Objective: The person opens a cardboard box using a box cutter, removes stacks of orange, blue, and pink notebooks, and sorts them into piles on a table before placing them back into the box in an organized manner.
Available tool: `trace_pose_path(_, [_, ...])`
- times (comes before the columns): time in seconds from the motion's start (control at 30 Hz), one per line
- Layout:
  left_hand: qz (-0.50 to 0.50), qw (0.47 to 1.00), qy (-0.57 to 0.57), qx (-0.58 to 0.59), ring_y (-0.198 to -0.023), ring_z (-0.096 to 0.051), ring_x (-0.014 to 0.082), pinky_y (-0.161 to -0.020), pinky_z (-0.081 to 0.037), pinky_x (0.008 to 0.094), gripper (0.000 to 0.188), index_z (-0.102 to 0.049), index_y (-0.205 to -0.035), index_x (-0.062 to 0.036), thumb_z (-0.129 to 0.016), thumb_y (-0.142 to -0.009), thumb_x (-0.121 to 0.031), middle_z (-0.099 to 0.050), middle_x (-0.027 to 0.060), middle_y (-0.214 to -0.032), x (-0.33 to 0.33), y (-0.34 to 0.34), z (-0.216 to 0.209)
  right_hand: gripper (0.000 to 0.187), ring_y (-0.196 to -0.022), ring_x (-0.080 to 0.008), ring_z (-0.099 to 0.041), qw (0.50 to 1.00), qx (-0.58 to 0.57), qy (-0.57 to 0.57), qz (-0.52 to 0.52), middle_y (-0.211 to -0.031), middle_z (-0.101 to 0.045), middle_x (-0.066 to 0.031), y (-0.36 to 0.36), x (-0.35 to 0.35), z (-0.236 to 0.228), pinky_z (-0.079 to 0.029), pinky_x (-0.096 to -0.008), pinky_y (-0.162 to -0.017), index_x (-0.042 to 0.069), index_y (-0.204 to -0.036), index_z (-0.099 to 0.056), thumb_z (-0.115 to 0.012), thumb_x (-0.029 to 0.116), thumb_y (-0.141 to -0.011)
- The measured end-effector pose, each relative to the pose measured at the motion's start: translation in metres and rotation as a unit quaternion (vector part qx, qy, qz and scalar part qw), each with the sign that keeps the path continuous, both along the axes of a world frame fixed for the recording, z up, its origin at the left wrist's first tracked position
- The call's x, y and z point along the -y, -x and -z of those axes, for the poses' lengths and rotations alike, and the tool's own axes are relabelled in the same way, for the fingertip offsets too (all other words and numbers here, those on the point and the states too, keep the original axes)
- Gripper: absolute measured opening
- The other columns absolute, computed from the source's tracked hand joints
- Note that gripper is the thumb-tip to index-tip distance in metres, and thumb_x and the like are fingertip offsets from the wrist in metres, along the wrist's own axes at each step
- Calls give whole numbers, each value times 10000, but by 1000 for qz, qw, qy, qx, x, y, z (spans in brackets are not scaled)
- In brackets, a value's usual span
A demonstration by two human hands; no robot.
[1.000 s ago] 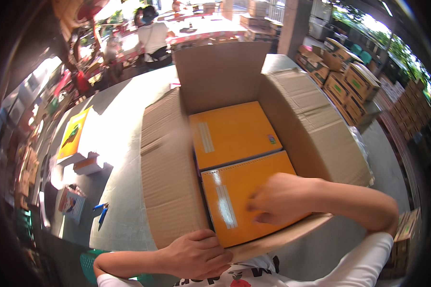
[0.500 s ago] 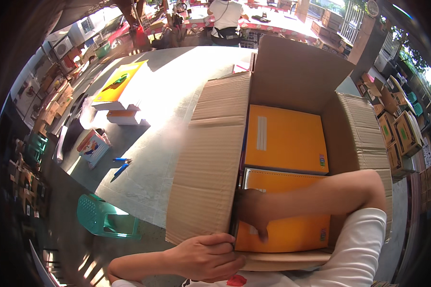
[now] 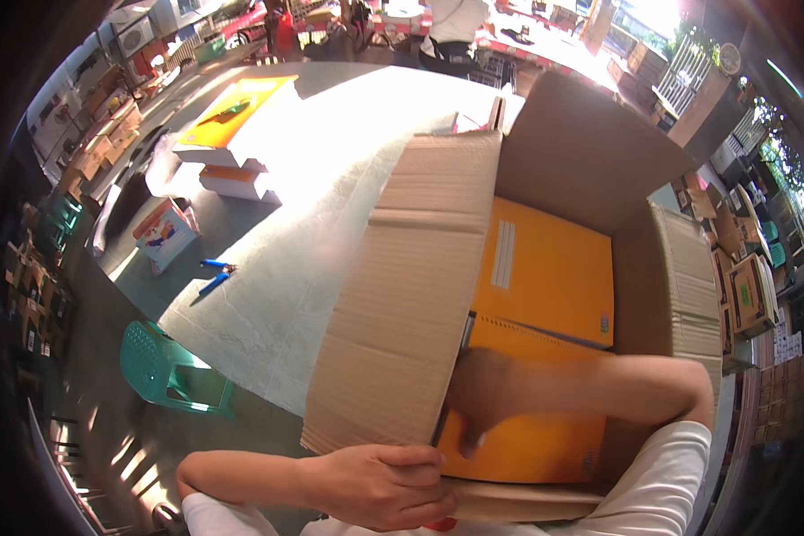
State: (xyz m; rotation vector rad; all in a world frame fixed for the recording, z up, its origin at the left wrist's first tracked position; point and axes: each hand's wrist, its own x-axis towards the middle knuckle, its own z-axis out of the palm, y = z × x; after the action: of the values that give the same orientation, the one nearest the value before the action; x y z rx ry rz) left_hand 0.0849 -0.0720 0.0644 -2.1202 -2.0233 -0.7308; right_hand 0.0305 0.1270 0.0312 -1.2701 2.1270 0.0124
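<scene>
An open cardboard box (image 3: pixel 402 259) stands in front of me, its left flap folded outward. Two stacks inside are topped by orange notebooks: a far notebook (image 3: pixel 545 268) and a near spiral-bound notebook (image 3: pixel 545 438). My left hand (image 3: pixel 380 487) is closed on the box's near left corner, at the lower end of the flap. My right hand (image 3: pixel 482 393) reaches across the near notebook to the box's left inner wall. Motion smears it, and its fingertips are hidden between the stack and that wall.
Left on the grey table (image 3: pixel 268 330) lie blue-handled pliers (image 3: pixel 213 279), a packed stack of small booklets (image 3: pixel 165 234) and a pile of yellow-covered books (image 3: pixel 228 121). A green stool (image 3: pixel 165 366) stands below. Cartons (image 3: pixel 746 295) are piled at right; a person (image 3: pixel 456 31) is at the back.
My view has shifted, and the box appears slightly turned. My right hand remains at the box's left inner side, and my left hand keeps its place at the corner.
</scene>
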Motion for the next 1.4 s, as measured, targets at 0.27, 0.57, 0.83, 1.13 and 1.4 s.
trace_pose_path(0.27, [9,998,45,-46,-699,-500,65,-942,-357,250,283,-571,-1051,-97,-482,-783,-113,-478,-63,-675,2,4,-9,460,-761,-277,-607,995,-53,83,35,-693,-631,-117,2,-6,32,-421,-370,-776,55,-686,-663,-428,412,-858])
trace_pose_path(0.57, [0,994,76,-73,-690,-486,52,-963,-337,241,246,-566,-1028,-110,-476,-800,-115,-462,-65,-680,3,4,-12,336,-876,-221,-552,975,-163,149,-10,-828,-626,-32,-5,-9,51,-380,-349,-763,128,-750,-668,-417,316,-872])
trace_pose_path(0.83, [-59,919,-2,391,-934,-565,160,-939,-410,341,293,-509,-1140,-10,-537,-862,-100,-589,75,-944,14,6,-43,272,-827,-222,-551,987,-138,73,-37,-751,-609,-35,-4,-15,-3,-390,-349,-707,134,-677,-650,-460,267,-818])
trace_pose_path(1.13, [-99,659,255,701,-1203,-414,286,-956,-366,305,999,-299,-1278,87,-439,-734,-739,-447,245,-1225,-77,23,-53,291,-710,-238,-534,969,-148,152,123,-664,-545,-44,-37,-62,-129,-414,-372,-647,76,-577,-585,-440,206,-793])
trace_pose_path(1.4, [11,429,120,895,-1304,-246,238,-1040,-284,434,999,-153,-1379,-93,-486,-687,-731,-273,97,-1385,-101,10,-51,348,-778,-307,-550,901,-161,343,211,-762,-577,-137,-44,-90,-140,-428,-406,-733,-6,-671,-591,-404,226,-851])
